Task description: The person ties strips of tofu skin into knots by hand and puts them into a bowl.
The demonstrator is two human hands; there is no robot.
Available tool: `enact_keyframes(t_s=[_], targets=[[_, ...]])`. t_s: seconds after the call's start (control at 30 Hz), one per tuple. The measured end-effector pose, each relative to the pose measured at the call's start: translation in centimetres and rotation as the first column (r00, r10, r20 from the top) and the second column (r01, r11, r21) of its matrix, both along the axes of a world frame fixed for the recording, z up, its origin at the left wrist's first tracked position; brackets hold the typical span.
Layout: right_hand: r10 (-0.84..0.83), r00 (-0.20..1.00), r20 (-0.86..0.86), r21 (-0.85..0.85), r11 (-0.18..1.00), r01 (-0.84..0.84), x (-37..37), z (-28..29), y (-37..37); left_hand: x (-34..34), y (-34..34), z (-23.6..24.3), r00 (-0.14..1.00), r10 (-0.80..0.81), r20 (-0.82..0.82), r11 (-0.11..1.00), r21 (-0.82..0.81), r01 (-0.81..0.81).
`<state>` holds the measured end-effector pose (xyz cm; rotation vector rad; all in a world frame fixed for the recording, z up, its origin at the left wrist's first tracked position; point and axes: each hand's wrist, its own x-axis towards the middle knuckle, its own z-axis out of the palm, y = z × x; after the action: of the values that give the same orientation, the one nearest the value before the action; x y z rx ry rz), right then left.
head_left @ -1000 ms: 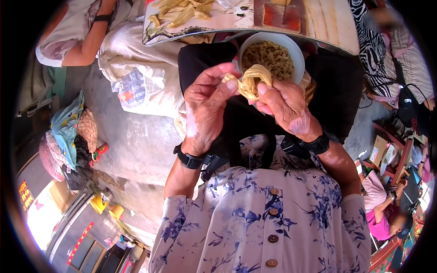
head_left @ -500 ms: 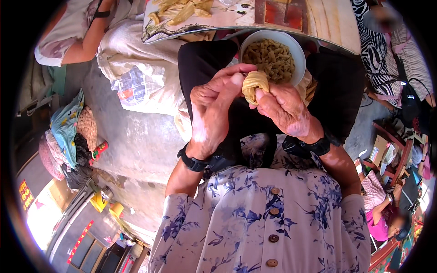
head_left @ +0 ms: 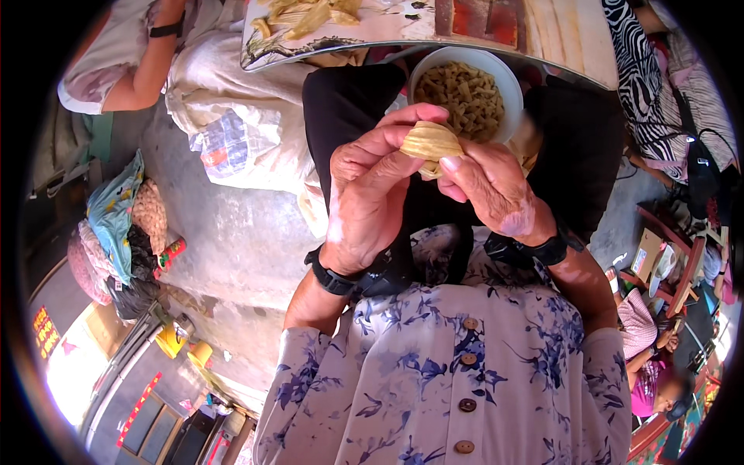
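Note:
Between my hands, just on the near side of the bowl, is a yellowish, ribbed strip (head_left: 431,142) folded into a small bundle; its exact kind I cannot make out. The fingers and thumb of my left hand (head_left: 366,180) pinch its left side. My right hand (head_left: 496,182) grips its right and lower side, thumb pressed along the near edge. Beyond the hands, a pale round bowl (head_left: 512,99) holds many small greenish-brown folded pieces (head_left: 463,91). Part of the bundle's underside is hidden by my fingers.
A low table (head_left: 542,31) with loose yellowish strips (head_left: 314,17) stands at the far side. White sacking (head_left: 232,143) lies to the left, near another person's arm (head_left: 139,81). Bags (head_left: 112,225) are piled farther left. People and a wooden rack (head_left: 676,260) are on the right.
The strip has turned in my fingers; its broad ribbed face now shows where a rolled end was. My right thumb has shifted to its lower edge. Both hands stay near the bowl.

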<state>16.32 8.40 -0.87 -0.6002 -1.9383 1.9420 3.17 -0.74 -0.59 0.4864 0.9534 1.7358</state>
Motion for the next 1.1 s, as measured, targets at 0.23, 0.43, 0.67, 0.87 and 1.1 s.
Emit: enact_keyframes(t_s=[0.23,0.43,0.67,0.87,1.1], targets=[[0.012,0.975,-0.22,0.254,0.966,0.045,0.1,0.3,-0.3,0.0,0.2,0.1,0.941,-0.205,0.269,0.976,0.122,0.178],[-0.015,0.989,-0.147,0.698,0.707,0.114,1.0,-0.3,0.0,0.3,0.9,0.6,0.993,-0.042,-0.109,0.997,0.055,0.049],[-0.065,0.996,-0.063,0.967,0.244,0.077,1.6,-0.3,1.3,0.7,-0.5,0.6,0.943,-0.204,-0.263,0.965,-0.214,0.149],[0.043,0.999,0.014,0.98,0.199,-0.023,2.2,0.3,2.6,-0.1,-0.9,0.7,0.874,-0.289,-0.39,0.956,-0.171,0.24],[0.13,0.99,0.052,0.852,0.511,-0.112,3.9,0.6,4.3,-1.7,-1.1,0.7,0.69,-0.276,-0.669,0.957,-0.123,0.262]])
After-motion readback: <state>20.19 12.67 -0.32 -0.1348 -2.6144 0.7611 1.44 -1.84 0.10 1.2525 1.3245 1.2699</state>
